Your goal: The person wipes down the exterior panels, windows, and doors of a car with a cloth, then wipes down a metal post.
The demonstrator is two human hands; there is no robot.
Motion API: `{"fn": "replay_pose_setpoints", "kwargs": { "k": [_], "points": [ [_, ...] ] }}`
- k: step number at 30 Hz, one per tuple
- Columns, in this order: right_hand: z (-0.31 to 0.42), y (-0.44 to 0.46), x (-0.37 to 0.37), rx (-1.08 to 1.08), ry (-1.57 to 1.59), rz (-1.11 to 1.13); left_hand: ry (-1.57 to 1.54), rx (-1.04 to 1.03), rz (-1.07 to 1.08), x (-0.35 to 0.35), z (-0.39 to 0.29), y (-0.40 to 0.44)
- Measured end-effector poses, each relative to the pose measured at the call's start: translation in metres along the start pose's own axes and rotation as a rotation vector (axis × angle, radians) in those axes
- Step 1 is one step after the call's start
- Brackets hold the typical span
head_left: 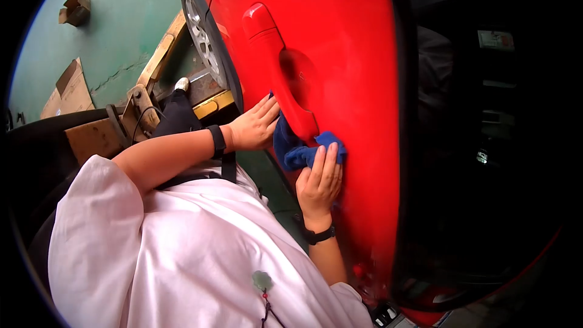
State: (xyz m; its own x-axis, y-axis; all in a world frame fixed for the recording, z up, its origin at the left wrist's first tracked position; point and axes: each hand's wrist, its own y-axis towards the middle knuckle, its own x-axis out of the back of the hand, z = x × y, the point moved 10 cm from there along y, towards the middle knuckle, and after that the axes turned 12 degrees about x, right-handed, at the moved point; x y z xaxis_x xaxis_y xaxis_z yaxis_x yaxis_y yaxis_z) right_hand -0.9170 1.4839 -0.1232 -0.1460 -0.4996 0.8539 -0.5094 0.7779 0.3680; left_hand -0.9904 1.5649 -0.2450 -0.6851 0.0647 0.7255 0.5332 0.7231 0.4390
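Note:
A blue cloth (296, 153) is bunched around the lower end of the red door handle (290, 106) on a red car door (358, 85). My right hand (319, 185) presses its fingers together on the cloth's right part, against the door just below the handle. To the left of the handle is my left hand (254, 126), its fingers close together over the cloth's other side. A bit of blue shows at its fingertips; its palm is hidden. Both wrists wear black bands.
The dark car window (467, 115) runs down the right side. A wheel (203, 36) and yellow lift arms (159, 54) stand at the upper left. A cardboard box (76, 8) and flattened cardboard (70, 92) lie on the green floor (121, 24).

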Motion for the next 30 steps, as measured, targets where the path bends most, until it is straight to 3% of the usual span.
{"fn": "replay_pose_setpoints", "kwargs": {
  "k": [2, 5, 6, 10, 11, 15, 18, 21, 24, 30],
  "points": [
    [-0.009, -0.013, 0.006, -0.100, -0.058, -0.045, 0.032, -0.012, -0.021, 0.003, 0.002, 0.001],
    [-0.011, 0.009, 0.000, -0.157, -0.100, 0.058, 0.048, 0.254, 0.063, 0.014, 0.027, 0.005],
    [-0.009, 0.022, -0.001, -0.165, -0.110, 0.082, 0.046, 0.312, -0.025, 0.025, 0.038, 0.007],
    [0.017, 0.066, -0.038, 0.003, -0.009, 0.165, 0.089, 0.455, -0.113, 0.046, 0.067, 0.015],
    [0.021, 0.072, -0.039, -0.022, 0.033, 0.080, 0.064, 0.489, -0.146, 0.051, 0.073, 0.016],
    [0.032, 0.068, -0.037, 0.095, -0.064, -0.049, -0.123, 0.661, -0.338, 0.041, 0.108, 0.003],
    [0.048, 0.033, -0.054, 0.228, -0.271, -0.097, -0.321, 0.809, -0.314, 0.010, 0.126, -0.016],
    [0.065, 0.006, -0.090, 0.503, -0.218, 0.076, -0.409, 0.888, -0.239, -0.020, 0.138, -0.038],
    [0.079, 0.019, -0.112, 0.544, -0.284, 0.256, -0.309, 0.857, -0.162, -0.031, 0.146, -0.044],
    [0.102, 0.074, -0.148, 0.483, -0.157, 0.540, -0.263, 0.913, -0.237, -0.010, 0.191, -0.025]
  ]
}}
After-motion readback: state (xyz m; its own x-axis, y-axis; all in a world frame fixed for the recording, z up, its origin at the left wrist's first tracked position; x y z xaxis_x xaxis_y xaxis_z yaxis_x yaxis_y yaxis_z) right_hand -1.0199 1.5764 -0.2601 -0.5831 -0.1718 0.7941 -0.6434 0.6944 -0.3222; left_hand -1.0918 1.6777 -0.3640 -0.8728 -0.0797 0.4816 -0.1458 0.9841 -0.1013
